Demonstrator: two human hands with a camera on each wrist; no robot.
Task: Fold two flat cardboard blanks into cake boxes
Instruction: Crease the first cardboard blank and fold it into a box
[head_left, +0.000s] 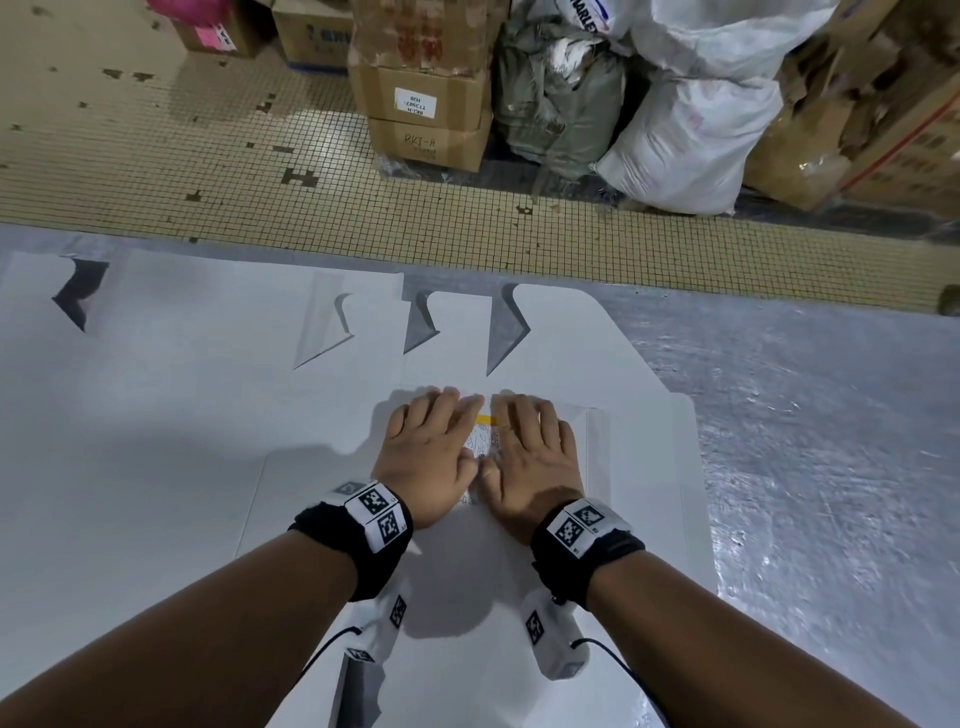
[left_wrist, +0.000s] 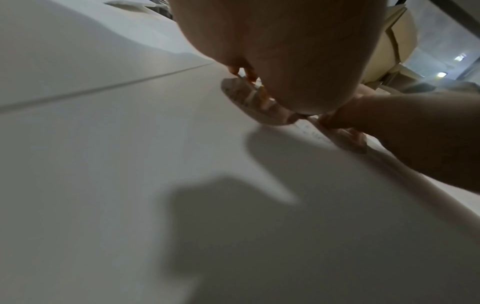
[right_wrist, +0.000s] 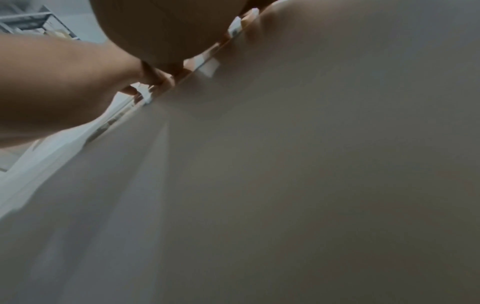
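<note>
Both hands are down flat, side by side, palms pressing on the same spot. The left hand (head_left: 431, 457) has its fingers straight and a little spread, the right hand (head_left: 535, 457) looks the same, and the two thumbs nearly touch in the middle. Nothing is gripped, just flat fingers pushing down on a folded-over panel (head_left: 589, 457) of the white cardboard blank (head_left: 649, 519) that lies on the floor right in front of the person. Between the hands you can see a bit of printed pattern with a small yellow strip (head_left: 488, 418) near the fingertips; can't tell what the print is. In the left wrist view the heel of the palm (left_wrist: 285, 51) sits on the white card with the other hand's thumb just beside it, pretty blurry though, and the right wrist view is mostly soft white card. Each wrist has a black strap with a tagged camera block. A second white blank (head_left: 182, 364) lies flat to the left, overlapping the first one, with notched cut-outs along the far edges. Under them is a grey floor sheet (head_left: 831, 467), then a strip of small yellowish tiles (head_left: 208, 171), and beyond that stacked brown cartons (head_left: 426, 104) and white sacks (head_left: 691, 130).
</note>
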